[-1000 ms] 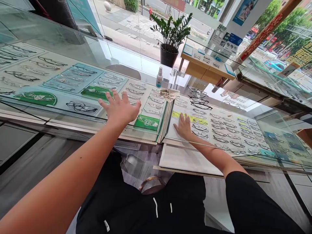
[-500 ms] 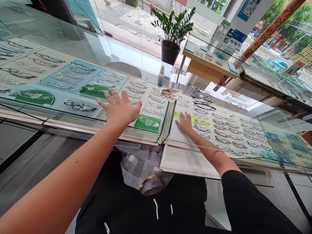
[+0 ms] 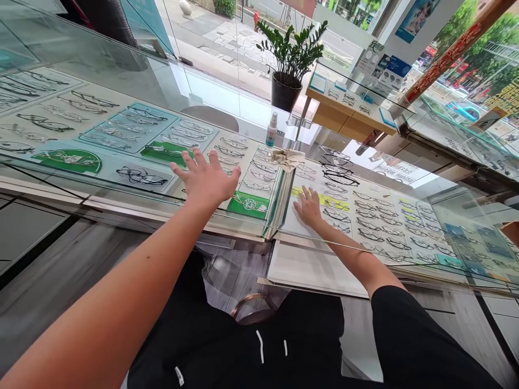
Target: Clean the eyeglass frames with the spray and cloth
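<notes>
With fingers spread, both hands hover near glass display cases.

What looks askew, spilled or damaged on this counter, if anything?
No spill or damage shows on the glass counter. Two mild oddities: the cloth lies crumpled over the corner joint beside the upright spray bottle, and the dark glasses frames look bunched and overlapping, unlike the neat rows nearby.
</notes>
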Tool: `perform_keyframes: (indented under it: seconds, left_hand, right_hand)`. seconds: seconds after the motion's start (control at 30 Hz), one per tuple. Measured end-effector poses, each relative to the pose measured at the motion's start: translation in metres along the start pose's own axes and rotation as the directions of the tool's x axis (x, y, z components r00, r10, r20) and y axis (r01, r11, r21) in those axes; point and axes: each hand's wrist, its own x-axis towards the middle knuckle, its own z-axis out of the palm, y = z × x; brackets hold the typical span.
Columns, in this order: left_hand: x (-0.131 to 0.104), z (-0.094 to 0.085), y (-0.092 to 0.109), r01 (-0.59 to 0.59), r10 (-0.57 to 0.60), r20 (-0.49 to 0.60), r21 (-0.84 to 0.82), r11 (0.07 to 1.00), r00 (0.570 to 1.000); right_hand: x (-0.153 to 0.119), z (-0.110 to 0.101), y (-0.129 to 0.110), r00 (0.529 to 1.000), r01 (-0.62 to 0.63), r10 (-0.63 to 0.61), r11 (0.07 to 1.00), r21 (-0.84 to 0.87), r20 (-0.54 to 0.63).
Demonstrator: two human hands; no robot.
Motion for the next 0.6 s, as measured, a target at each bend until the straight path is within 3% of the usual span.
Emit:
perform_keyframes:
  seconds: [0.13,0.23,0.3,0.37,0.43,0.47,0.5,0.57,0.6]
  left_hand:
    - [0.000,0.001,0.002,0.006,-0.006,-0.012,0.026,1.000,1.000]
    - [0.001,0.001,0.002,0.000,0.001,-0.026,0.031,1.000,1.000]
    - [0.001,0.001,0.003,-0.001,0.002,-0.028,0.030,1.000,1.000]
    - [0.001,0.000,0.003,0.000,0.001,-0.025,0.031,1.000,1.000]
    - [0.002,0.000,0.002,-0.004,0.004,-0.015,0.028,1.000,1.000]
    - [0.002,0.000,0.002,-0.008,0.009,-0.008,0.025,1.000,1.000]
    - [0.003,-0.001,0.002,-0.014,0.014,-0.003,0.021,1.000,1.000]
    - [0.004,-0.001,0.001,-0.025,0.025,0.004,0.015,1.000,1.000]
    - [0.004,-0.001,0.001,-0.031,0.031,0.004,0.013,0.999,1.000]
  right_hand:
    - [-0.028,-0.016,-0.027,0.999,0.053,-0.053,0.994,0.093,-0.003]
    - [-0.063,-0.037,-0.051,0.962,0.218,-0.249,0.948,0.232,0.113]
    - [-0.090,-0.060,-0.067,0.868,0.324,-0.429,0.871,0.370,0.250]
    - [-0.114,-0.093,-0.081,0.753,0.345,-0.537,0.814,0.466,0.381]
    - [-0.129,-0.133,-0.089,0.658,0.402,-0.613,0.777,0.485,0.437]
    - [-0.132,-0.153,-0.089,0.664,0.426,-0.622,0.771,0.473,0.414]
    - [-0.131,-0.173,-0.086,0.713,0.434,-0.604,0.779,0.452,0.356]
    - [-0.119,-0.203,-0.069,0.870,0.395,-0.467,0.852,0.345,0.158]
    - [-0.108,-0.213,-0.055,0.925,0.353,-0.377,0.897,0.265,0.044]
